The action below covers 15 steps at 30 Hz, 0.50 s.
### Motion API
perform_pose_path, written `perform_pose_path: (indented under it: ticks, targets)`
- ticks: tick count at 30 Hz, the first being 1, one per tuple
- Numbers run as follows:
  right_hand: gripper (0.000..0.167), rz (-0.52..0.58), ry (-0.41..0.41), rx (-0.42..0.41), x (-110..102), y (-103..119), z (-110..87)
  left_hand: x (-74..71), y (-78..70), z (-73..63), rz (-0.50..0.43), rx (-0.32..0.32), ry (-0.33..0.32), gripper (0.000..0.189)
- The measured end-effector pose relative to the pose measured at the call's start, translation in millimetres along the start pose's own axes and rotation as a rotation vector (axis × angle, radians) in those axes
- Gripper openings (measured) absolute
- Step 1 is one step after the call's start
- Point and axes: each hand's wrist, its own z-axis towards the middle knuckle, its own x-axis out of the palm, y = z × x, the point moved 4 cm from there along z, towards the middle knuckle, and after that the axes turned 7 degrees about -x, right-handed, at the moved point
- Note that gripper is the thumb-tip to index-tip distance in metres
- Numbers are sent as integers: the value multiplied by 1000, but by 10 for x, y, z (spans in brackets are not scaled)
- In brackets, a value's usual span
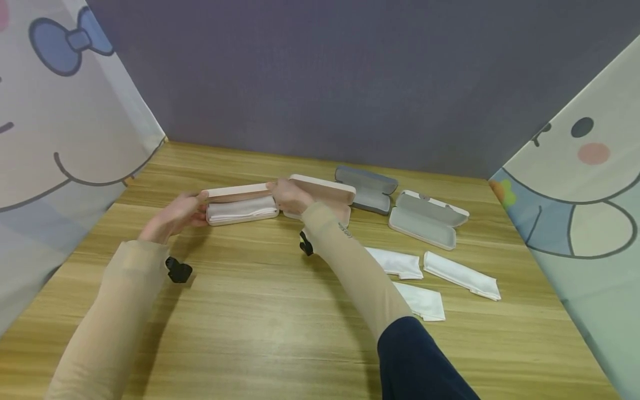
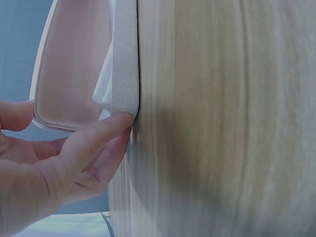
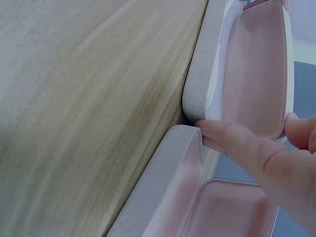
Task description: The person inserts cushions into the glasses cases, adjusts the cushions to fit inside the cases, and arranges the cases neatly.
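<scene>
A pale eyeglass case [image 1: 243, 221] with a pink lining lies at the left of the row, its lid raised and a folded white cloth [image 1: 240, 209] inside. My left hand [image 1: 176, 215] holds the case's left end; in the left wrist view the thumb is at the lid edge and a finger [image 2: 106, 131] lies against the base corner. At the other end my right hand [image 1: 292, 197] holds it the same way, thumb at the lid [image 3: 261, 64] and fingers at the base corner. A second pink-lined case [image 1: 327, 189], also unfolded, sits close beside, partly behind the right hand.
Farther right stand a dark grey case [image 1: 367, 180] and a white case with a grey lining [image 1: 425, 222], both with lids up. Folded white cloths [image 1: 462, 275] lie in front of them on the wooden table [image 1: 240, 333]. A grey-blue wall [image 1: 320, 83] rises behind.
</scene>
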Motion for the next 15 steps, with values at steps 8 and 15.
perform_pose_path:
  ticks: [8,15]
  targets:
    - [42,-43,1,-14,-10,-10,29,-1,4,-15,14,16,3,70]
    - [55,39,5,14,3,-17,16,0,3,-7,17,8,-5,69]
